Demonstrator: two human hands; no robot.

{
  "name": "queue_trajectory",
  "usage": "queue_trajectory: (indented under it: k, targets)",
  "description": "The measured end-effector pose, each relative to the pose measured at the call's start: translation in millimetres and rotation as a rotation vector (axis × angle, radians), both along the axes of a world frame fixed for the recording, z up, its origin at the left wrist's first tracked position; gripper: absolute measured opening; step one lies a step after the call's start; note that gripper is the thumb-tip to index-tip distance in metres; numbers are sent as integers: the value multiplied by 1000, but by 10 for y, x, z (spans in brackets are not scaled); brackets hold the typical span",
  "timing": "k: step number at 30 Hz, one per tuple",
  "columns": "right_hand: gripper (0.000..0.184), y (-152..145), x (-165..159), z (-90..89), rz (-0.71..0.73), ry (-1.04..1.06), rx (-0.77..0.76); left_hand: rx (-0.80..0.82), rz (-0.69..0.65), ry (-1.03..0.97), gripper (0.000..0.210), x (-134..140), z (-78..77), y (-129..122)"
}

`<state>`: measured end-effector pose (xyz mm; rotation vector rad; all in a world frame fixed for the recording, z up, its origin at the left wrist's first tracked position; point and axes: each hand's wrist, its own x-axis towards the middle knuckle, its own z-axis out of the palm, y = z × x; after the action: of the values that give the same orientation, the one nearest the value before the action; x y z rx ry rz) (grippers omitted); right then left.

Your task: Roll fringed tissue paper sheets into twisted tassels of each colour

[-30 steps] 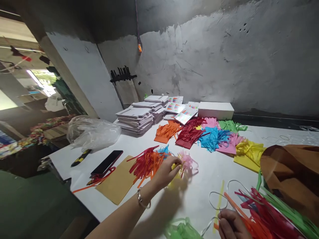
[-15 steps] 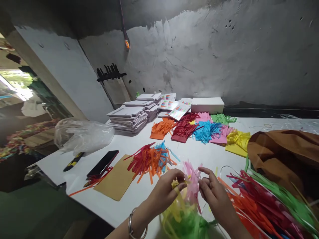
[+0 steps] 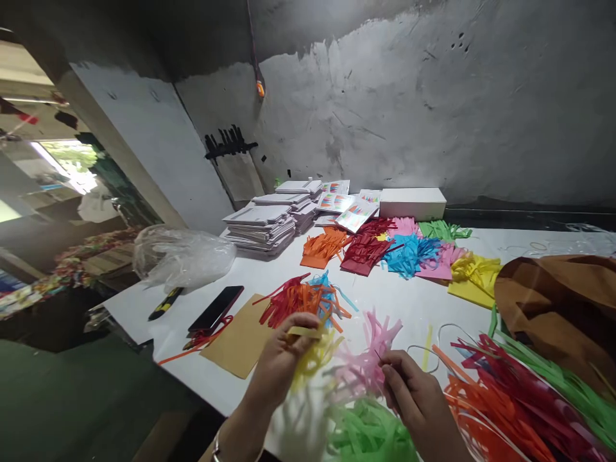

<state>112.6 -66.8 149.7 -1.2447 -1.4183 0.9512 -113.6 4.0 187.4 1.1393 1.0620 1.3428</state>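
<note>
My left hand (image 3: pixel 291 350) is closed on a yellow paper tassel (image 3: pixel 315 359), whose fringe hangs blurred over the white table. My right hand (image 3: pixel 407 388) pinches a thin dark item like a needle (image 3: pixel 378 354), too small to name surely. Right beside its fingertips lies a pink paper tassel (image 3: pixel 368 359); whether they touch, I cannot tell. Closer to me is a green paper tassel (image 3: pixel 370 430). Beyond my left hand rest red and orange tassels (image 3: pixel 289 301) with a blue tassel (image 3: pixel 330 292).
Fringed paper bundles, including a blue one (image 3: pixel 409 255), line the back. Card stacks (image 3: pixel 260 231) and a white box (image 3: pixel 412 203) stand by the wall. At left are a phone (image 3: pixel 216 309), cutter knife (image 3: pixel 165 304) and plastic bag (image 3: pixel 185 256); at right, brown fabric (image 3: pixel 543 295) and strung tassels (image 3: pixel 505 398).
My left hand has moved left with the yellow tassel, away from the pink and green ones. My right hand is lower and its fingers have closed into a pinch. The view has turned slightly left.
</note>
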Motion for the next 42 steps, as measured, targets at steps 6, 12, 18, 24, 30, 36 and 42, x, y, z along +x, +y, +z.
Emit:
queue_trajectory:
  k: [6, 12, 18, 24, 30, 36, 42]
  targets:
    - [37, -230, -52, 137, 19, -23, 80, -414, -495, -462, 31, 453, -136, -489]
    - [35, -342, -26, 211, -58, -57, 111, -435, -554, -617, 29, 687, -342, -546]
    - [30, -386, 14, 202, -102, -64, 126, -447, -570, -655, 24, 742, -409, -556]
    - [30, -404, 26, 160, -91, -109, 115, -471, -527, -618, 24, 785, -352, -573]
    - [33, -373, 127, 147, -14, -187, 69, -269, -450, -348, 15, 719, -347, -623]
    - [53, -323, 145, 88, 193, 151, -257, 339, -456, 128, 13, 586, -348, -611]
    - [54, -318, 105, -28, 272, 315, -333, 623, -483, 427, 31, 578, -242, -598]
